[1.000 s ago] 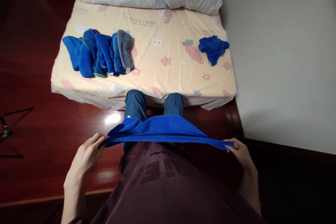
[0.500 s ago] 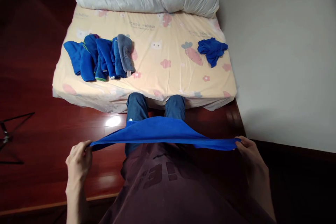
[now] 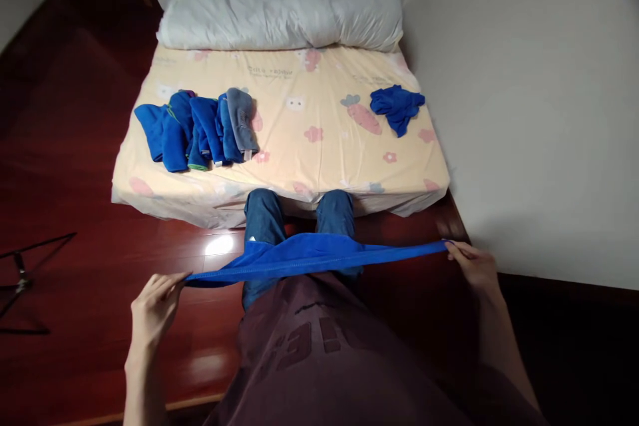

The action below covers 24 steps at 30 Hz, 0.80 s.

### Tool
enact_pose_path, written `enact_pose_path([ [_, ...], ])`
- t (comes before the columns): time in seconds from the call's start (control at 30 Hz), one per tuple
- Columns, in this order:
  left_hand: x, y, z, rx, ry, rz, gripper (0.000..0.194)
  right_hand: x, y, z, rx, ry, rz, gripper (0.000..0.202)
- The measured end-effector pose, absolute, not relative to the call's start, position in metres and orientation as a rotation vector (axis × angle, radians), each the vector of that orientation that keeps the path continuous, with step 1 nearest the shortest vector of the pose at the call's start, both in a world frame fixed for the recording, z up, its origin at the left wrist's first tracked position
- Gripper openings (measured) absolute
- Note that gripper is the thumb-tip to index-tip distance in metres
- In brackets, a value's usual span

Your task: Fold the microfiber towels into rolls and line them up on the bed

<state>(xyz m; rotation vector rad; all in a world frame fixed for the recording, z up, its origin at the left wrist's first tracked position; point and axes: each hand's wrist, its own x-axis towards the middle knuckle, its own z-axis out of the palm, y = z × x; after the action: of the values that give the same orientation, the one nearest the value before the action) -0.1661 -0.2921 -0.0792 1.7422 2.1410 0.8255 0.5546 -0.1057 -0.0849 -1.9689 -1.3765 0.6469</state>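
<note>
A blue towel (image 3: 304,259) is stretched sideways in front of my body, with its edge drawn nearly straight and the middle lying over my thighs. My left hand (image 3: 157,303) pinches one end. The opposite end is pinched by my right hand (image 3: 472,263), held slightly higher. On the left of the bed rests a row of folded blue cloths (image 3: 170,136), partly overlapping. A folded grey cloth (image 3: 242,120) lies at the right end of that row. A crumpled blue cloth (image 3: 398,108) lies on the bed's right side.
The bed (image 3: 299,166) has a yellow sheet with carrots and flowers. A pale quilt (image 3: 284,0) is bunched at its far end. A white wall (image 3: 524,113) stands to the right. Black stand legs (image 3: 22,279) show on the floor at left.
My right hand has risen a little, so the towel's edge now slants up toward the right. The camera view has tilted, and the bed sits lower in it.
</note>
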Motion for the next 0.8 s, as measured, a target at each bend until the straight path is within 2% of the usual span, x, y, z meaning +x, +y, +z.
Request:
enact_pose_path([
  [0.17, -0.173, -0.242, -0.053, 1.557, 2.349, 0.967, 0.034, 0.526, -0.060, -0.070, -1.753, -1.293, 0.775, 0.055],
  [0.4, -0.170, -0.154, 0.012, 1.331, 2.179, 1.371, 0.051, 0.516, 0.001, -0.025, -1.383, -1.001, 0.661, 0.057],
  [0.5, -0.163, -0.136, 0.030, 1.379, 2.058, 1.518, 0.052, 0.523, 0.005, -0.009, -1.256, -0.988, 0.620, 0.054],
  [0.57, -0.161, -0.134, 0.030, 1.425, 2.067, 1.496, 0.050, 0.529, -0.002, -0.006, -1.238, -0.979, 0.631, 0.053],
  [0.8, -0.172, -0.159, -0.008, 1.415, 2.102, 1.060, 0.043, 0.570, -0.050, -0.034, -1.463, -0.926, 0.794, 0.053],
])
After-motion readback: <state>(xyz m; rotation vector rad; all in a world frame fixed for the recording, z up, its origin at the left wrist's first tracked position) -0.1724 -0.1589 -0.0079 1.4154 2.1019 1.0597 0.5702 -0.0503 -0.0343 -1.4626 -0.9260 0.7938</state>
